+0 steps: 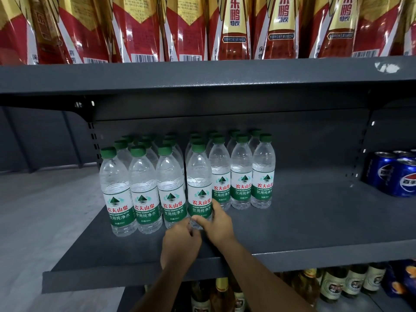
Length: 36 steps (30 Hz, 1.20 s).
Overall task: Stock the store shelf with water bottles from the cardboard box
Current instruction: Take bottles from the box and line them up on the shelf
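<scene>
Fingers of both hands pinch a clear ribbed plastic water bottle (199,188).

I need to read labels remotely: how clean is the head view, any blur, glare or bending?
Head view: water bottles in the centre are sharp, labels legible; the red bottles at top left smear with blur; wide-angle bending curves the shelf edges; a bright glare patch sits on the upper shelf lip; both hands, left hand and right hand, are slightly soft.
</scene>
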Available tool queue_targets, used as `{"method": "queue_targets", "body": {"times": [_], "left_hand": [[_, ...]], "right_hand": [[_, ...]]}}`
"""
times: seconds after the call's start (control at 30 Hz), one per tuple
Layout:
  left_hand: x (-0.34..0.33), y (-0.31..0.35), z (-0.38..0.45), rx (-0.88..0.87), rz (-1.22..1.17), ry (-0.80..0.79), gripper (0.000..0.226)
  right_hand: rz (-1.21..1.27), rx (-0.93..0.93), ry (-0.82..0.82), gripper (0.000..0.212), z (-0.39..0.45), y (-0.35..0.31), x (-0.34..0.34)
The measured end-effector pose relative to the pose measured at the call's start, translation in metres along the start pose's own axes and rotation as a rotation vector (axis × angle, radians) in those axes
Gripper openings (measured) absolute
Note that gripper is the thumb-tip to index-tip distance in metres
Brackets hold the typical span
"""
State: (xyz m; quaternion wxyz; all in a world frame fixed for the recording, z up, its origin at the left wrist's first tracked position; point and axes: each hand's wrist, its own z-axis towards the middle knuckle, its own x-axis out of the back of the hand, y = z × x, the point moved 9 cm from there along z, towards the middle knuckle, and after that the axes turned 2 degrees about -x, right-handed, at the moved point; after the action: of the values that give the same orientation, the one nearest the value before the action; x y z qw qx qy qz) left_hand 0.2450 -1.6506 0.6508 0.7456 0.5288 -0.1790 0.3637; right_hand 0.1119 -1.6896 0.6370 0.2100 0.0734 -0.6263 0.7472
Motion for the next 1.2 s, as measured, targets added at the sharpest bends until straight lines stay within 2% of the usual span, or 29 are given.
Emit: {"method": "queue_targets", "body": {"times": [0.8, 1.2], "left_hand": [[0.0003, -0.0004, -0.0002, -0.011, -0.02, 0.029, 0.031], [-0.0007, -0.0001, -0.0003, 0.0, 0.048, -0.007, 0.022]], "right_hand": [[-0.026, -0.044, 0.015, 0.063, 0.0, 0.0026, 0.0014], [-0.048, -0.065, 0.012, 0.062, -0.0017, 0.0014, 0.0028]]}}
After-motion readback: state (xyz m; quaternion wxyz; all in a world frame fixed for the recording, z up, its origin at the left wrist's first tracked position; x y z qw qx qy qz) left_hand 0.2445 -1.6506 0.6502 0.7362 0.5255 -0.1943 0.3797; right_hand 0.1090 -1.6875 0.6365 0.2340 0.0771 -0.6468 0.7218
